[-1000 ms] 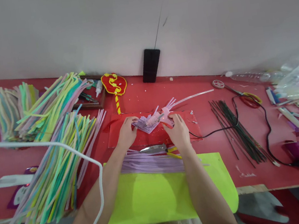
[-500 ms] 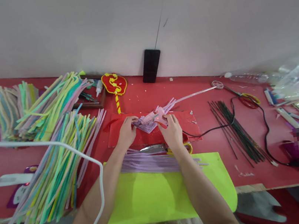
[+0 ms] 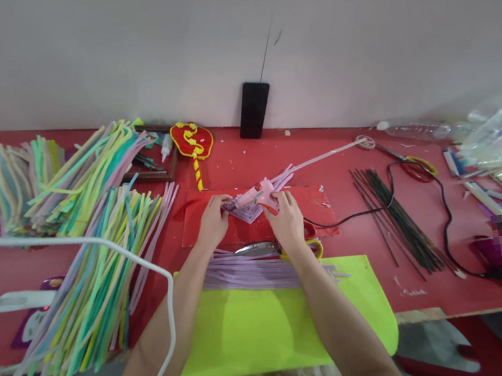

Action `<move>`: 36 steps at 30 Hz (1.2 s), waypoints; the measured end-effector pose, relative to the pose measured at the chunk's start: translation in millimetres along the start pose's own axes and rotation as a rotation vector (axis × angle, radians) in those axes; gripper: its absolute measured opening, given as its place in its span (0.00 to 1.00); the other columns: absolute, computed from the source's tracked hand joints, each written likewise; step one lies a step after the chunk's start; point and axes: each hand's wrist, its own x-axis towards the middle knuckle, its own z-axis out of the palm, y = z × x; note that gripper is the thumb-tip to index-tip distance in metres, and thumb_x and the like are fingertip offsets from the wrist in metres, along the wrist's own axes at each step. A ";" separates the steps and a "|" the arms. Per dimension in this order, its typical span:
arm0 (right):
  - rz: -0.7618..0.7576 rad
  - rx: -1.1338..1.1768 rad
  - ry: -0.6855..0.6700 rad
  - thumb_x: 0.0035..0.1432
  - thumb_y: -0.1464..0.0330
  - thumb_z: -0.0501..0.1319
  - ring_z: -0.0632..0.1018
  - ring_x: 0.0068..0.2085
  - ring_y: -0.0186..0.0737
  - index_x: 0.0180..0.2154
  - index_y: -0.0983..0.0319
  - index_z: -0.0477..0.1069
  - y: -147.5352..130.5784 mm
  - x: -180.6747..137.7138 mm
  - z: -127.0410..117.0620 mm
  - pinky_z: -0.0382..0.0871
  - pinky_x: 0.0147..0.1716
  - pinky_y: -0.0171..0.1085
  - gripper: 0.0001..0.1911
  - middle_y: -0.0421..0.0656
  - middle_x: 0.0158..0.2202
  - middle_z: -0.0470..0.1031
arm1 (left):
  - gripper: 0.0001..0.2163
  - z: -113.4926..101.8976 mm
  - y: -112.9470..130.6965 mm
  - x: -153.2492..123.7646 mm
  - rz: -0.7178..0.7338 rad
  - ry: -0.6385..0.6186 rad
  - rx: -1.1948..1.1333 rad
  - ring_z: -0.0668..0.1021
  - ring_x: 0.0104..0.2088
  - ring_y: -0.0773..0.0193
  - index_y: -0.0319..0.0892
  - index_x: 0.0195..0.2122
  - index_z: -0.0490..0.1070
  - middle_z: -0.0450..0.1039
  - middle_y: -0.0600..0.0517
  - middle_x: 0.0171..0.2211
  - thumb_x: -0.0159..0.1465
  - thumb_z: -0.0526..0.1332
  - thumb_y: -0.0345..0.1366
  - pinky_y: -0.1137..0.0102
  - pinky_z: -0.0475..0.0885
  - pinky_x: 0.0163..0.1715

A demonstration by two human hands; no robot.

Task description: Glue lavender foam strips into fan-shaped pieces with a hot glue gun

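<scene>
Right hand (image 3: 286, 217): gripping glue gun (image 3: 256, 196), for aiming, I judge
Left hand (image 3: 212, 221): pinching lilac pipe cleaners (image 3: 249, 215), seemingly steadying them

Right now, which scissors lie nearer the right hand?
The pair by the loose lilac stems, partly hidden by the right hand; the other pair lies farther right, beside the black cable.

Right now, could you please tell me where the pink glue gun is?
In the head view, the pink glue gun is near the centre, in the right hand, over the lilac piece and to the right of the left hand.
</scene>
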 end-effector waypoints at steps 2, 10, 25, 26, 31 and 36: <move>-0.004 0.003 -0.003 0.58 0.68 0.57 0.72 0.44 0.45 0.43 0.59 0.66 -0.1 0.1 -0.2 0.67 0.44 0.43 0.10 0.47 0.42 0.71 | 0.20 0.1 -0.2 0.1 -0.003 -0.001 0.000 0.76 0.44 0.64 0.42 0.42 0.66 0.71 0.50 0.42 0.50 0.52 0.17 0.62 0.70 0.50; -0.004 -0.003 -0.020 0.58 0.69 0.55 0.72 0.44 0.46 0.44 0.60 0.65 1.3 -0.1 0.5 0.66 0.44 0.44 0.11 0.48 0.42 0.71 | 0.20 0.8 -3.3 0.7 -0.006 -0.003 -0.002 0.76 0.44 0.64 0.42 0.42 0.66 0.71 0.50 0.41 0.50 0.52 0.17 0.62 0.71 0.50; 0.010 -0.017 -0.029 0.58 0.71 0.56 0.72 0.45 0.46 0.44 0.60 0.66 -0.2 -0.2 -2.7 0.66 0.44 0.43 0.11 0.48 0.43 0.71 | 0.20 0.0 -0.3 -0.2 0.000 -0.002 0.010 0.76 0.44 0.64 0.41 0.42 0.66 0.71 0.49 0.42 0.51 0.52 0.17 0.64 0.70 0.50; 0.012 -0.020 -0.031 0.57 0.71 0.56 0.72 0.45 0.46 0.44 0.60 0.66 -0.3 -0.3 -3.2 0.66 0.45 0.43 0.11 0.48 0.43 0.71 | 0.20 -0.1 0.2 -0.2 -0.002 -0.001 0.011 0.76 0.44 0.64 0.41 0.42 0.66 0.71 0.49 0.42 0.51 0.52 0.17 0.64 0.70 0.50; 0.018 -0.029 -0.034 0.57 0.72 0.56 0.72 0.44 0.46 0.44 0.60 0.66 -0.9 -0.8 -6.2 0.66 0.45 0.43 0.11 0.48 0.42 0.71 | 0.19 0.0 0.3 0.1 -0.001 -0.003 0.018 0.76 0.44 0.63 0.40 0.42 0.66 0.71 0.48 0.41 0.51 0.52 0.17 0.63 0.70 0.50; 0.011 -0.035 -0.022 0.56 0.73 0.57 0.72 0.44 0.45 0.43 0.60 0.66 -0.5 -1.6 -9.0 0.66 0.44 0.42 0.11 0.47 0.42 0.71 | 0.19 0.2 -1.1 -0.3 0.007 0.000 0.013 0.76 0.44 0.63 0.41 0.42 0.66 0.71 0.49 0.42 0.51 0.52 0.17 0.63 0.70 0.49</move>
